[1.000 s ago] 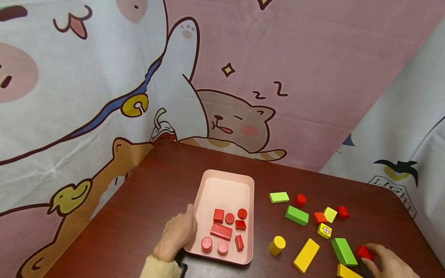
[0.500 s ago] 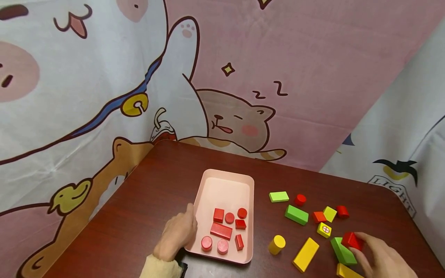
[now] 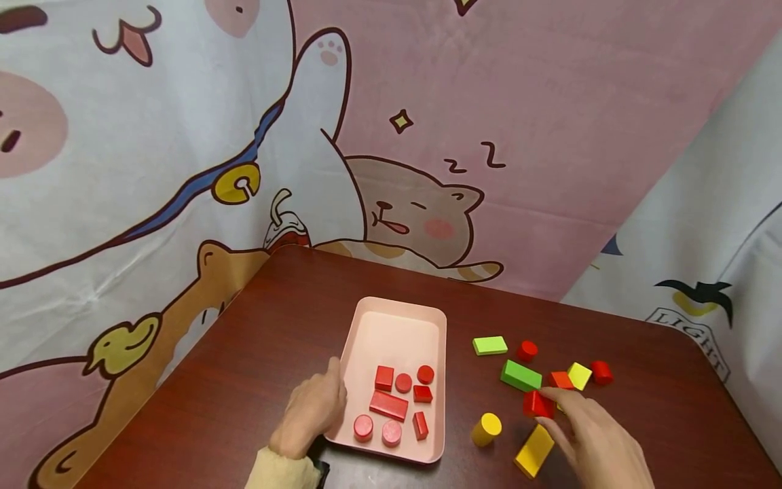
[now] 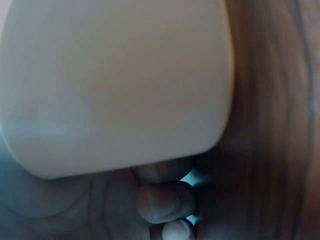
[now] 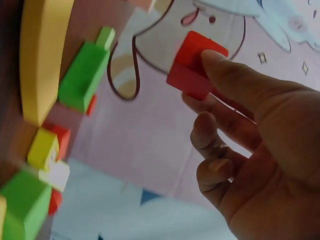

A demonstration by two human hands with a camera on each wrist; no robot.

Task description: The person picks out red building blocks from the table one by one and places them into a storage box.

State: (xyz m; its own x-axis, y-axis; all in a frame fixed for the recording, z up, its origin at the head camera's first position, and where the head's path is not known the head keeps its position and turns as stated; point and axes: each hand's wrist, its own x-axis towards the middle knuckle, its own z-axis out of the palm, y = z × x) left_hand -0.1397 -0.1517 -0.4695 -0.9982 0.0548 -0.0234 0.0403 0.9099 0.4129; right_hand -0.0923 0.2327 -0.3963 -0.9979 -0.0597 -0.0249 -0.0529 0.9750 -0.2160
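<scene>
Found red block (image 3: 537,404) pinched in right hand (image 3: 595,435), raised near green block (image 3: 521,375). Could drop if gripped too lightly. Could topple yellow cylinder (image 3: 487,430), upright between right hand and tray (image 3: 398,333), if swept across low. Found left hand (image 3: 314,407) against left side of tray; cannot tell whether gripping or merely bracing. Could let tray skid on surface (image 3: 299,305) if bumped while weakly steadied.

It's vivid red on the held block (image 3: 537,405), pale pink for the tray (image 3: 397,333), red again on the pieces (image 3: 389,406) inside, green blocks (image 3: 521,375), yellow cylinder (image 3: 486,430), reddish-brown wood-grained table (image 3: 305,305), and cartoon animals (image 3: 415,209) all over the pink-and-white backdrop (image 3: 537,102)!
</scene>
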